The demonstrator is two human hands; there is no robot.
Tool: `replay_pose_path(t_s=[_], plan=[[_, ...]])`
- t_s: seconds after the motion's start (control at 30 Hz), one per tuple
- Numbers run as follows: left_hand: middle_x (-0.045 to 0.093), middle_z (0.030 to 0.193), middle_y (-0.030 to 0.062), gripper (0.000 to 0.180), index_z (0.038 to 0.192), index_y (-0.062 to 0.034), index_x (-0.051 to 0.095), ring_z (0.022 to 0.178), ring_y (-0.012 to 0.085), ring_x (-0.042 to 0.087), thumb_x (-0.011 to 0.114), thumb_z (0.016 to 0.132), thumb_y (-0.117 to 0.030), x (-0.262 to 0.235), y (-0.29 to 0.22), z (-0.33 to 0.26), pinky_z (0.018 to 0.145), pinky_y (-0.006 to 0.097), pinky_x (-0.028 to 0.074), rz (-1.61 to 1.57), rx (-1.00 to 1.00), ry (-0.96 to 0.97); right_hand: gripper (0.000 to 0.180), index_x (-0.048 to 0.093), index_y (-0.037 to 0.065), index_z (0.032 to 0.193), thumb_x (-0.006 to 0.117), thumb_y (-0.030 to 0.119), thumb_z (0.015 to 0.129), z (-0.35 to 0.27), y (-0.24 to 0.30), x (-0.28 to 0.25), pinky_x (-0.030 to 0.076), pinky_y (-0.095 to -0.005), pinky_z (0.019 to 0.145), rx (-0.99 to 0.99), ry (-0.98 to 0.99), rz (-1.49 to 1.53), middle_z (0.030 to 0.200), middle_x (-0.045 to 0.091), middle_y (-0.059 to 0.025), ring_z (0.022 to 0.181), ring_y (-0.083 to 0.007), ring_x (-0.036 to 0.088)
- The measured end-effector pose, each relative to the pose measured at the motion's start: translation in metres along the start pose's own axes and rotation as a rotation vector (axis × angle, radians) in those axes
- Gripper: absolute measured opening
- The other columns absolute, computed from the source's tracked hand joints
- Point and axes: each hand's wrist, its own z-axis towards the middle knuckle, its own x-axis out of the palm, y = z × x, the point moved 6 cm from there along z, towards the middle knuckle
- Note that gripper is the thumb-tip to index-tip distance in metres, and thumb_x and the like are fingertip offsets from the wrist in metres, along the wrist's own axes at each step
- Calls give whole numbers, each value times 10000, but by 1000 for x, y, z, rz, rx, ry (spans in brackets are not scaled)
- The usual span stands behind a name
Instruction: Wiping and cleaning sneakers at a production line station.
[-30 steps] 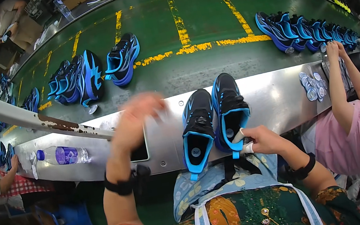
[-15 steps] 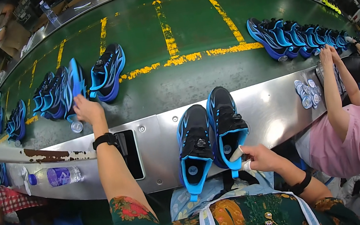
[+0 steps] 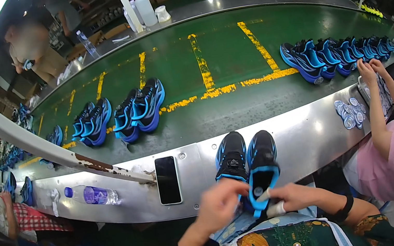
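Two black-and-blue sneakers stand side by side in front of me, toes away, on the metal table edge: the left sneaker (image 3: 230, 155) and the right sneaker (image 3: 261, 156). My right hand (image 3: 294, 196), with white coverings on some fingertips, grips the heel of the right sneaker, thumb at its collar. Over the left sneaker's heel, my left hand (image 3: 220, 204) is closed with fingers curled, slightly blurred; it hides that shoe's opening. Whether anything small is between its fingers does not show.
A phone (image 3: 168, 180) and a water bottle (image 3: 91, 195) lie left of me. Sneaker pairs (image 3: 139, 109) stand on the green belt (image 3: 228, 59), with a long row (image 3: 335, 54) at right. Round tags (image 3: 350, 113) lie near a co-worker in pink (image 3: 393, 157). A white post (image 3: 53, 143) slants across.
My left hand has left a sneaker on the belt at left and come back to the pair before me. That sneaker now stands beside another. My right hand stays at the right sneaker's heel.
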Motion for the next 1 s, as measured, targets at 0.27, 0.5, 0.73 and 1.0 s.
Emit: replay_pose_path(t_s=[0.27,0.5,0.73,1.0], plan=[[575,858,89,90,811,-41,575,872,271,548,494,818,0,89,46,-24,797,355,414,333,35,204,412,663,170,1213,748,159,810,-5,22,-102,505,-321,828,-411,-411,-13,984,662,-143,917,-222,653],[533,781,86,78,790,-63,531,821,278,524,495,803,5,93,49,-11,763,378,369,471,138,90,630,544,254,1336,733,127,748,29,35,-73,478,-424,799,-359,29,-580,946,570,-176,902,-378,591],[601,765,135,137,847,-31,604,793,327,592,480,804,11,83,52,-2,717,385,457,347,48,-39,590,537,202,1319,659,84,754,11,28,-67,492,-473,757,-253,53,-810,942,635,-194,893,-387,628],[704,845,71,273,980,-38,655,672,72,610,569,961,-296,97,74,6,509,206,353,-549,-688,195,478,596,78,1276,725,98,815,-2,8,-77,478,-341,900,-374,-82,34,1142,639,-210,1057,-313,620]])
